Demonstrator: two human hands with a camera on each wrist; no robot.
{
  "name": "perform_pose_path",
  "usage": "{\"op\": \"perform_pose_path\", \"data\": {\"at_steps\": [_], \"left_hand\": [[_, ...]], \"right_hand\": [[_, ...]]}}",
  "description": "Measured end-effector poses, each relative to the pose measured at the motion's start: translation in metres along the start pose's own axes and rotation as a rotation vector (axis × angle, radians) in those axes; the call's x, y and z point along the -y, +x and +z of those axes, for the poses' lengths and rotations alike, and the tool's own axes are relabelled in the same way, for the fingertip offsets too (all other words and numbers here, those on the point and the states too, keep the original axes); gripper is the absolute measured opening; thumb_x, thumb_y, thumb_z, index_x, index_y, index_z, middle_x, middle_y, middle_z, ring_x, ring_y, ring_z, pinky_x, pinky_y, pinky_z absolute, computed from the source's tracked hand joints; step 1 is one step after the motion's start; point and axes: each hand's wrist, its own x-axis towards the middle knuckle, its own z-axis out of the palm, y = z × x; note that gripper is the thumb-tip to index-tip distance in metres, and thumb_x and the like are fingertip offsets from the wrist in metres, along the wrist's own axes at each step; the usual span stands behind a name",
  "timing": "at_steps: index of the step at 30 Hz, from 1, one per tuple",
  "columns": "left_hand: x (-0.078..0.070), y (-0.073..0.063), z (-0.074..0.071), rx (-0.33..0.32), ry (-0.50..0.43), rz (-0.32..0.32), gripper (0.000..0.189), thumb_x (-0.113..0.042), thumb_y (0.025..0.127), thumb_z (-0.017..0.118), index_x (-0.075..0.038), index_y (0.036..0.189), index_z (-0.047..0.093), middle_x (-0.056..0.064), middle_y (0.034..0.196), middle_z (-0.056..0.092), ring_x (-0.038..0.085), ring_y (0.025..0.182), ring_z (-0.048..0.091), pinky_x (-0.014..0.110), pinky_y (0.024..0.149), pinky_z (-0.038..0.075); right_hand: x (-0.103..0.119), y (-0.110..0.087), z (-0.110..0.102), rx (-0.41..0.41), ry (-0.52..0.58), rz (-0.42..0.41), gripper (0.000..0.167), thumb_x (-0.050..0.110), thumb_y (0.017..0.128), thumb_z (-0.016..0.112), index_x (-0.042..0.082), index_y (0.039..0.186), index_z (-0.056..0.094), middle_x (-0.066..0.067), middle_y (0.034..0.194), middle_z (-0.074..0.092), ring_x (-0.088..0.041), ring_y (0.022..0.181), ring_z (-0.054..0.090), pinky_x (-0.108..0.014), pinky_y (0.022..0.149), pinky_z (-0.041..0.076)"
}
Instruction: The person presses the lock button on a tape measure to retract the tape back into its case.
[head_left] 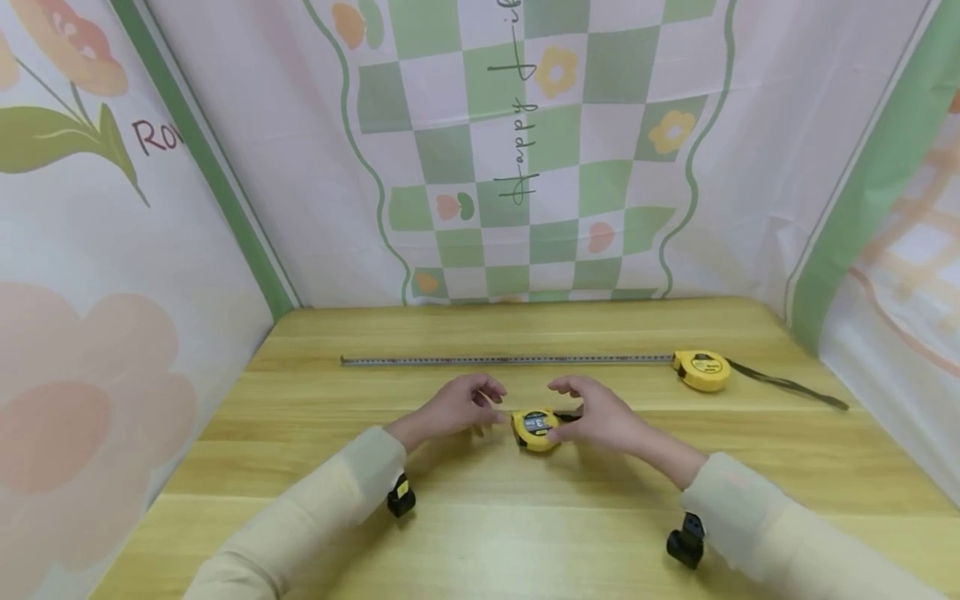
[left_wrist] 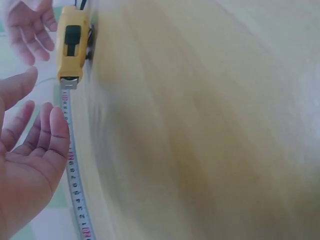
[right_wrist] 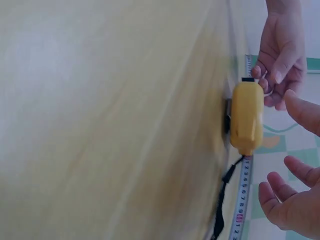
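Observation:
A small yellow tape measure (head_left: 531, 427) lies on the table between the two hands, its face up, with a metal hook tip (left_wrist: 69, 83) at its mouth and a black wrist cord (right_wrist: 221, 210) behind. Just left of it is my left hand (head_left: 463, 406), fingers loosely bent and nothing in them. On the other side, my right hand (head_left: 603, 417) curves toward the case, its thumb overlapping the case's edge in the head view. The right wrist view has a gap between that hand and the case. Both palms face the tape measure.
Farther back lies a second yellow tape measure (head_left: 703, 371), its marked blade (head_left: 510, 361) drawn out long to the left and its dark strap (head_left: 787, 383) trailing right. The wooden table (head_left: 480, 533) meets patterned cloth (head_left: 502, 242) at the back and sides.

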Motion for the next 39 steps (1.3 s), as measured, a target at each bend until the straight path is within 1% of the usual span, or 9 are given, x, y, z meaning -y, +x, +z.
{"op": "perform_pose_path", "data": {"at_steps": [5,10,12,15,18,24,29,36,39], "left_hand": [[-0.001,-0.004,-0.010,-0.031,0.000,0.041,0.040,-0.014,0.084,0.078,0.002,0.116,0.061,0.014,0.109,0.063,0.017,0.089,0.059,0.030,0.079,0.051],[-0.002,-0.010,-0.023,-0.064,0.000,0.041,0.038,-0.013,0.086,0.076,0.001,0.118,0.060,0.007,0.110,0.062,0.018,0.092,0.059,0.032,0.082,0.052],[-0.001,-0.012,-0.029,-0.075,-0.005,0.039,0.036,-0.012,0.087,0.074,0.000,0.118,0.061,0.008,0.111,0.062,0.019,0.092,0.058,0.032,0.081,0.052],[0.001,-0.015,-0.037,-0.084,-0.019,0.034,0.034,-0.010,0.088,0.073,0.000,0.118,0.061,0.015,0.114,0.061,0.020,0.093,0.058,0.032,0.079,0.052],[0.004,-0.018,-0.045,-0.094,-0.026,0.022,0.034,-0.011,0.089,0.072,-0.001,0.119,0.060,0.020,0.118,0.059,0.021,0.095,0.057,0.032,0.079,0.052],[0.010,-0.024,-0.061,-0.146,-0.016,0.002,0.031,-0.014,0.089,0.073,-0.007,0.117,0.061,0.018,0.119,0.059,0.022,0.098,0.057,0.034,0.081,0.051],[0.015,-0.033,-0.077,-0.180,-0.017,-0.015,0.035,-0.015,0.090,0.072,-0.004,0.120,0.059,0.019,0.122,0.057,0.023,0.101,0.056,0.038,0.084,0.050],[0.027,-0.042,-0.099,-0.248,0.022,-0.086,0.036,-0.016,0.090,0.071,-0.005,0.123,0.058,0.019,0.124,0.058,0.026,0.106,0.054,0.040,0.088,0.049],[0.036,-0.045,-0.108,-0.277,0.042,-0.095,0.038,-0.016,0.090,0.071,-0.003,0.123,0.057,0.020,0.125,0.058,0.028,0.107,0.055,0.039,0.089,0.049]], "right_hand": [[0.001,-0.003,-0.012,-0.033,-0.010,-0.014,0.076,0.025,0.077,0.084,-0.001,0.137,0.047,-0.023,0.137,0.048,-0.045,0.125,0.040,-0.055,0.098,0.040],[0.001,-0.006,-0.026,-0.066,-0.037,-0.028,0.070,0.024,0.081,0.081,-0.001,0.137,0.047,-0.024,0.137,0.048,-0.045,0.125,0.040,-0.056,0.098,0.040],[0.000,-0.008,-0.031,-0.077,-0.047,-0.033,0.070,0.026,0.082,0.080,-0.001,0.138,0.047,-0.024,0.136,0.047,-0.045,0.124,0.040,-0.056,0.097,0.040],[-0.003,-0.009,-0.039,-0.090,-0.062,-0.038,0.071,0.029,0.083,0.079,0.000,0.138,0.046,-0.024,0.136,0.047,-0.044,0.123,0.041,-0.055,0.096,0.041],[-0.006,-0.012,-0.045,-0.097,-0.068,-0.034,0.071,0.031,0.084,0.078,0.001,0.139,0.046,-0.023,0.136,0.047,-0.043,0.124,0.041,-0.055,0.096,0.040],[-0.008,-0.016,-0.059,-0.110,-0.086,-0.046,0.067,0.027,0.086,0.076,-0.002,0.138,0.046,-0.025,0.136,0.047,-0.042,0.123,0.041,-0.055,0.096,0.040],[-0.012,-0.020,-0.073,-0.141,-0.117,-0.064,0.066,0.024,0.085,0.077,-0.005,0.136,0.046,-0.026,0.135,0.048,-0.043,0.122,0.043,-0.056,0.094,0.041],[-0.031,-0.024,-0.095,-0.167,-0.134,-0.050,0.072,0.029,0.086,0.076,-0.006,0.138,0.042,-0.028,0.137,0.044,-0.046,0.124,0.038,-0.059,0.097,0.037],[-0.040,-0.025,-0.103,-0.177,-0.156,-0.028,0.075,0.034,0.086,0.076,-0.005,0.140,0.041,-0.028,0.138,0.043,-0.047,0.126,0.037,-0.060,0.096,0.037]]}}
